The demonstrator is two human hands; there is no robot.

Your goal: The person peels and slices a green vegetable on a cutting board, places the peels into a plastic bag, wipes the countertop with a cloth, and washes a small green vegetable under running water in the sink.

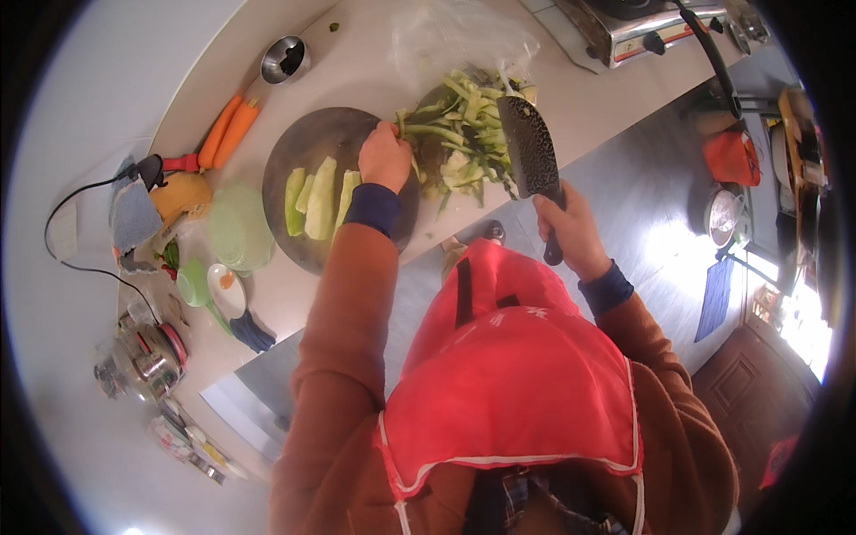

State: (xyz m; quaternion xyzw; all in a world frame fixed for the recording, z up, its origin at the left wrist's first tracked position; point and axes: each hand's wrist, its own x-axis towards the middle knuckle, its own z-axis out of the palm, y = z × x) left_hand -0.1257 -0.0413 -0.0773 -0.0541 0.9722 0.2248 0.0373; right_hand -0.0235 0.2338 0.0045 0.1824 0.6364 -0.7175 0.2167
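Note:
My right hand [573, 231] grips the black handle of a kitchen cleaver [530, 147], its dark patterned blade beside a heap of green vegetable trimmings [468, 120]. Over the right part of a round dark cutting board [287, 154], my left hand [386, 157] is closed around the end of some green strips that reach toward the heap. Long pale-green peeled vegetable pieces [321, 200] lie on the board, left of my left wrist, which partly hides one of them. Clear plastic film [461, 37] lies behind the trimmings.
Two carrots [227, 134] and a metal bowl [284, 60] lie behind the board. Left of it are a green basket [239, 227], a white oval dish [227, 294] and a green ladle-like utensil [194, 284]. A gas stove [642, 40] stands at back right. The counter's front edge runs below the board.

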